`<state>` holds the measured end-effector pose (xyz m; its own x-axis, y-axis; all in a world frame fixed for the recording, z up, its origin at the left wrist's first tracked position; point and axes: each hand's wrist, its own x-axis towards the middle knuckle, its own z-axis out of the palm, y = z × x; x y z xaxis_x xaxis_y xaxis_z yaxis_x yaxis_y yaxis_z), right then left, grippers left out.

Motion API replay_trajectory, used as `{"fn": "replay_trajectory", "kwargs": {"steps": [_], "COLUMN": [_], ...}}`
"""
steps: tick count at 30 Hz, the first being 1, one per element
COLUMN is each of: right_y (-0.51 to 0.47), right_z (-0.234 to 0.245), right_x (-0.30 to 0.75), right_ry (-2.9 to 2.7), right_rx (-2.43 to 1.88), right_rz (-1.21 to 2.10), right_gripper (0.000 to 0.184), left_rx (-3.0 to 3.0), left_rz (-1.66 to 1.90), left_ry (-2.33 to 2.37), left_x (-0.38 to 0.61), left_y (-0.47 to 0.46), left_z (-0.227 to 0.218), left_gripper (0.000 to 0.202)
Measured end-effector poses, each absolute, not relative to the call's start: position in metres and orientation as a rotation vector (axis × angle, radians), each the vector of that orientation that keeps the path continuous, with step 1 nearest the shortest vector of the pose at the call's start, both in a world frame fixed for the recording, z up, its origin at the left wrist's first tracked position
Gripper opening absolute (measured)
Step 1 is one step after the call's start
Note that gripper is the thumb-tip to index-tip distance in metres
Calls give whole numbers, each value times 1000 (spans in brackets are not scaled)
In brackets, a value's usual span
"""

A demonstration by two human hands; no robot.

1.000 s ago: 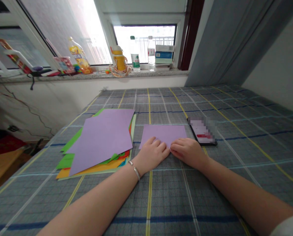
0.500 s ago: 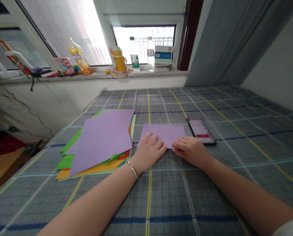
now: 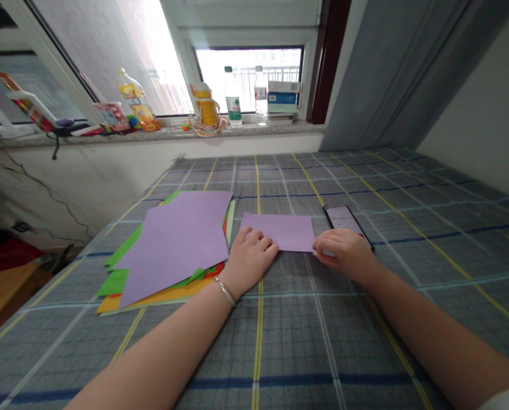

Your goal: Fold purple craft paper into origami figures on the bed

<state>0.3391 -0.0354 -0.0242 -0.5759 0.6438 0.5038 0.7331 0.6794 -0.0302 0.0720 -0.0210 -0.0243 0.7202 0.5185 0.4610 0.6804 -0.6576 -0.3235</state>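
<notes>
We have a small purple sheet (image 3: pixel 289 230) lying flat on the plaid cloth (image 3: pixel 292 336), in front of us and between our 2 hands. Our left hand (image 3: pixel 254 257) rests palm down across its near left part, the fingers a little apart and laid out flat, so that grip is loose and closed around nothing. Our right hand (image 3: pixel 346 253) is at the near right corner of the sheet, its fingers curled and the thumb drawn in close to them; we cannot tell whether that grip pinches the corner or only touches it. A silver bracelet (image 3: pixel 227 292) circles our left wrist. Just behind our right hand, and partly hidden by it, a phone (image 3: pixel 342 218) lies with its screen lit. To the left of the small sheet we see a loose pile of paper, with a large purple sheet (image 3: pixel 177 236) on top, green paper (image 3: pixel 115 283) sticking out at its left and an orange sheet (image 3: pixel 160 292) showing along the near edge. Beyond the cloth, the windowsill (image 3: pixel 254 131) carries a bottle of orange drink (image 3: pixel 139 107), a yellow flask (image 3: pixel 207 112), 2 clear bottles (image 3: pixel 233 105) and some stacked boxes (image 3: pixel 282 101).
</notes>
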Motion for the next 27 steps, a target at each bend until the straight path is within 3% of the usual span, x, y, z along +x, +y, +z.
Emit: {"fn": "replay_trajectory", "kwargs": {"steps": [16, 19, 27], "right_y": [-39, -44, -48], "right_z": [-19, -20, -28], "right_x": [346, 331, 300], "right_ry": [-2347, -2324, -2431], "right_rx": [-1027, -1052, -1107], "right_rz": [-174, -214, -287], "right_gripper": [8, 20, 22], "left_rx": [-2480, -2541, -2684], "left_rz": [-484, -524, -558], "left_ry": [-916, -884, -772], "left_x": [68, 72, 80], "left_y": [-14, -15, -18], "left_z": [-27, -28, -29], "left_gripper": [16, 18, 20]}}
